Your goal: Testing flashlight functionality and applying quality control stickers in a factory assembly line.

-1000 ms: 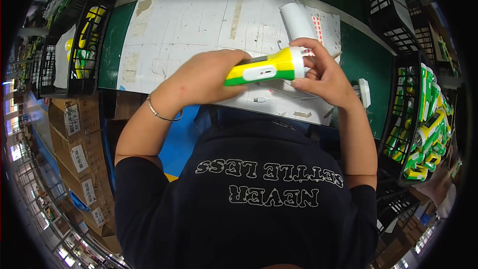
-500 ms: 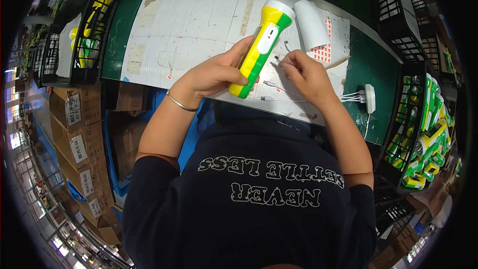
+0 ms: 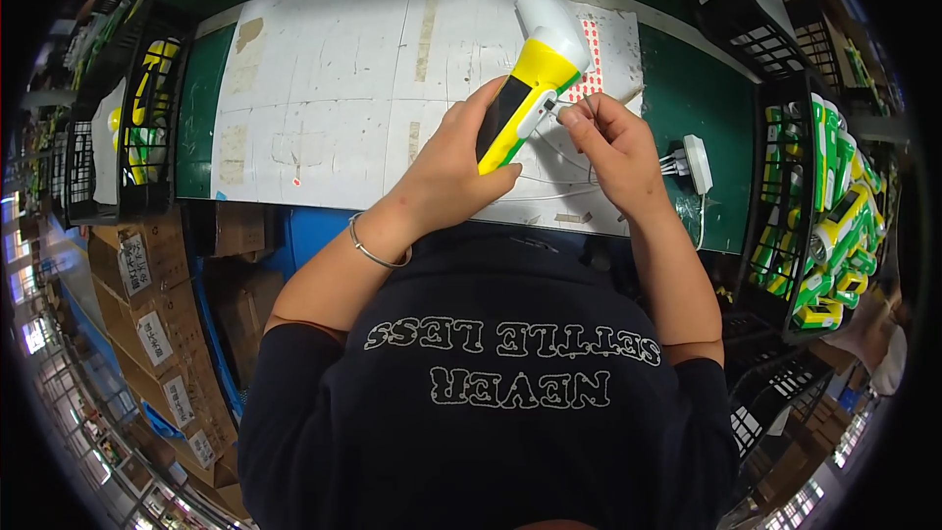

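Observation:
A yellow, green and black flashlight (image 3: 532, 79) is held tilted in my left hand (image 3: 446, 162), fingers wrapped round its body, its white head pointing away from me. My right hand (image 3: 620, 152) pinches the small plug of a charging cable (image 3: 559, 107) between thumb and finger. The plug is at the white panel on the flashlight's side; whether it is seated in the port I cannot tell. Other white cables (image 3: 554, 173) lie on the board beneath my hands, and several run to a white charger block (image 3: 698, 165) on the right.
A sheet of red arrow stickers (image 3: 590, 47) lies behind the flashlight, with a curled white sheet (image 3: 540, 8) beside it. On the right stands a black crate (image 3: 775, 196) full of flashlights (image 3: 839, 221). Another black crate (image 3: 162, 191) is at left, above cardboard boxes (image 3: 128, 324).
My left hand has rolled the flashlight so its black strip shows. My right hand has brought a cable plug up to the flashlight's side panel. The whole view has shifted slightly.

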A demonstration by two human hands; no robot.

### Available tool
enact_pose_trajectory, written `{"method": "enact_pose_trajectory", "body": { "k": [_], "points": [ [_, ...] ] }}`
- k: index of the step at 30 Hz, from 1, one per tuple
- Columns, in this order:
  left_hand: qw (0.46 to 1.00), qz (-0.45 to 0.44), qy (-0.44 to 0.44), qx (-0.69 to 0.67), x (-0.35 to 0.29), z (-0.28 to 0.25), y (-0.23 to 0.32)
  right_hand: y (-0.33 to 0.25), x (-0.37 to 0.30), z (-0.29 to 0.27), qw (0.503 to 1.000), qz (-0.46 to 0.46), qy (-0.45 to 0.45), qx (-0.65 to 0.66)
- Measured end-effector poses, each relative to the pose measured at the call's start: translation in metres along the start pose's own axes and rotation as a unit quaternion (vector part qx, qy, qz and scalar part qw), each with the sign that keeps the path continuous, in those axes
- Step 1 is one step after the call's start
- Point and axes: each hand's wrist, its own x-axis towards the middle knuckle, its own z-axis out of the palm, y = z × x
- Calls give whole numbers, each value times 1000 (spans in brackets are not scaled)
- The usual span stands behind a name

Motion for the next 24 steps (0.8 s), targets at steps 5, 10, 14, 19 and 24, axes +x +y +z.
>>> {"method": "enact_pose_trajectory", "body": {
  "k": [5,10,14,19,24],
  "points": [
    [985,26,77,152,-4,9,9,13,0,4,1000,-9,21,-1],
    [966,72,113,222,-4,12,7,15,3,3,998,45,17,42],
    [974,49,97,199,-3,13,7,13,5,6,999,23,29,27],
    [968,63,131,205,5,6,-5,12,6,10,998,26,29,39],
    [977,-111,125,-130,17,-36,-22,10,-5,3,997,48,-38,-39]
  ]
}}
